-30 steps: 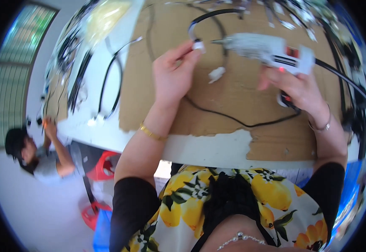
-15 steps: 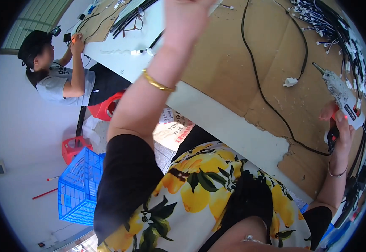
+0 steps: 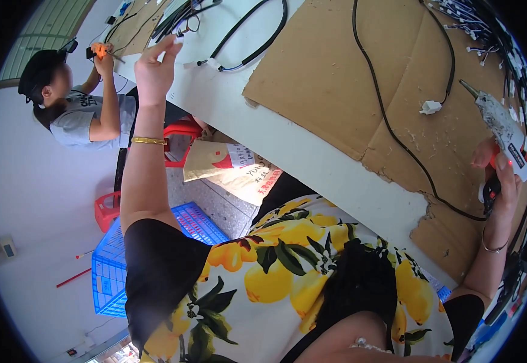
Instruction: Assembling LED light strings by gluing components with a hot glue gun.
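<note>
My right hand [image 3: 500,172] is wrapped around the handle of a hot glue gun [image 3: 505,130], a white one with a stained body, its nozzle tilted up and left above the cardboard. My left hand [image 3: 156,75] is raised over the table's left side, thumb and fingers pinched together. A small whitish piece shows at those fingertips, too small to name. Right of that hand, a looped black cable [image 3: 273,39] with a white connector [image 3: 212,64] lies on the white tabletop. Another black cable [image 3: 375,109] crosses the cardboard, and a white plug [image 3: 431,107] ends a cable near the glue gun.
Brown cardboard [image 3: 312,91] with torn edges covers much of the white table [image 3: 312,163]. Bundled cables with white connectors [image 3: 517,91] line the far right. At left, another person [image 3: 88,115] handles an orange tool. Blue crates [image 3: 109,266], a red stool [image 3: 107,209] and a paper sack [image 3: 215,166] stand below.
My left hand has swung from the top middle leftward and nearer, uncovering the looped black cable. My right hand keeps hold of the glue gun, almost unmoved.
</note>
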Motion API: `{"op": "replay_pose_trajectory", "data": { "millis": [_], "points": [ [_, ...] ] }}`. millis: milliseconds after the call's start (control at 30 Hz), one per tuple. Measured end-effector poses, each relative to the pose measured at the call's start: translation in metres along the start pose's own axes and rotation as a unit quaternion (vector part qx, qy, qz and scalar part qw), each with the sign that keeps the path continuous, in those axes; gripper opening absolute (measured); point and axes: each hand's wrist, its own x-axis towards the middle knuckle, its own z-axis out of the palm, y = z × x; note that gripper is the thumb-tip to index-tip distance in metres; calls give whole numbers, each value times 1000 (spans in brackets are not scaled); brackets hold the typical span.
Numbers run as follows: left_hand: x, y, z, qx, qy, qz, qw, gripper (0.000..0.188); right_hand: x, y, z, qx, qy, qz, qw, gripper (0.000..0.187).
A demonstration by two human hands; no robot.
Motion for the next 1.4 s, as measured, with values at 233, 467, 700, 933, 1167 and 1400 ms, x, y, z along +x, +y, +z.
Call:
{"op": "replay_pose_trajectory", "data": {
  "millis": [233, 467, 700, 933, 1167, 1400],
  "points": [
    [-18, -18, 7, 30, -93, -44, 994, 21, -1, 1, 0, 8, 2, 18, 1000, 29],
    [-17, -17, 7, 62, -136, -40, 988, 21, 1, 3, -4, 8, -8, 39, 999, 29],
    [-30, -11, 10, 18, -92, -82, 992, 26, 0, 2, 0, 0, 10, 38, 999, 29],
    [-35, 20, 2, 200, -56, 106, 972, 19, -1, 1, 2, -33, 10, 39, 999, 30],
    [-39, 14, 8, 134, -62, 79, 986, 22, -3, 3, -2, -35, 10, 46, 998, 30],
    [-60, 13, 20, -198, 6, -206, 958, 19, -3, 9, -10, -16, 7, 40, 999, 29]
  ]
}}
